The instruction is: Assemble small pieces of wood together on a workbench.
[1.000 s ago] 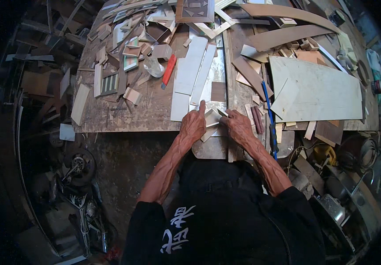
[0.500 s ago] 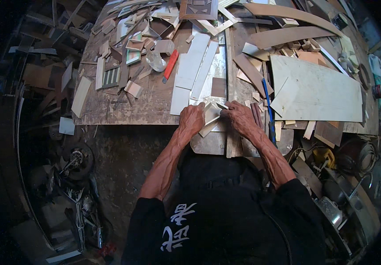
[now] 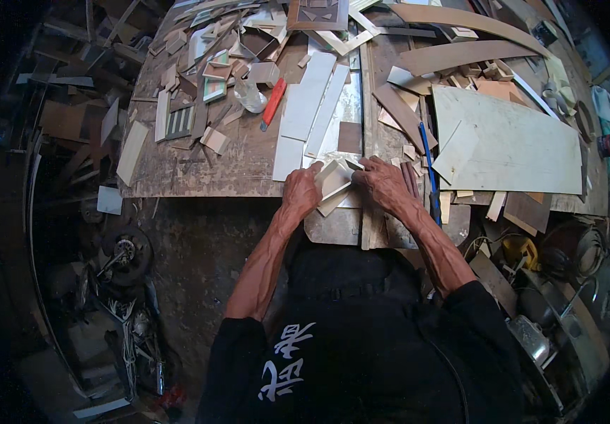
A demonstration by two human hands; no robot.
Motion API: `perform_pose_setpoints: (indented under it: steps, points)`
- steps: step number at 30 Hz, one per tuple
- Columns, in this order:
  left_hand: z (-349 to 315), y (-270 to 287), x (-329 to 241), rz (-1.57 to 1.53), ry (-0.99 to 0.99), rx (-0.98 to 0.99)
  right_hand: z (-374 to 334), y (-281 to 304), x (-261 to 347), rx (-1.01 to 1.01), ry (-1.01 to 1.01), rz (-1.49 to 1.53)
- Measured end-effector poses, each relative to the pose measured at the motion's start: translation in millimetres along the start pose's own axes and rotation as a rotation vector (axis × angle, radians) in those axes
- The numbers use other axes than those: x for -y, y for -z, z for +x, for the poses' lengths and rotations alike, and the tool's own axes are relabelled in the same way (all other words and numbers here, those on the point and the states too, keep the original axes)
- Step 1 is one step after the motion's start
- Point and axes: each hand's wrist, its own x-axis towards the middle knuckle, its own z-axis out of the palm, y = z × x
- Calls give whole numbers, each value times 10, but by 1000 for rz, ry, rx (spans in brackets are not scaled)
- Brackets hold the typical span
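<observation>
Close to the workbench's near edge, my two hands meet around a small pale wooden piece (image 3: 334, 179) with angled faces, perhaps a little box or corner. My left hand (image 3: 301, 189) grips its left side, fingers curled. My right hand (image 3: 385, 185) is closed at its right end, with its fingertips mostly hidden; a small dark-edged bit shows by them. Under the piece lie another pale wood strip and a shiny metal plate (image 3: 334, 230). Beyond my hands rest long white boards (image 3: 310, 99) and a small brown square (image 3: 350, 138).
A red utility knife (image 3: 273, 102) and a clear plastic bag (image 3: 250, 97) lie left of the boards. Wood offcuts crowd the bench's far left. To the right are a blue rod-like tool (image 3: 428, 159), a large pale panel (image 3: 508, 141) and curved brown boards (image 3: 471, 56).
My left hand has shifted slightly left, and the pale piece between my hands has tilted, showing more of its inner face. My right hand stays nearly in place.
</observation>
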Motion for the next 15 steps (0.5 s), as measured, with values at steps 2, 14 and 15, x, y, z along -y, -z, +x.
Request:
perform_pose_setpoints:
  steps: [2, 14, 15]
  points:
    - [26, 13, 25, -55, -7, -20, -2, 3, -10, 5, -8, -3]
    - [105, 127, 83, -129, 29, 88, -6, -34, -19, 19, -15, 8]
    - [106, 129, 84, -130, 25, 91, -6, -27, -18, 13, -18, 20]
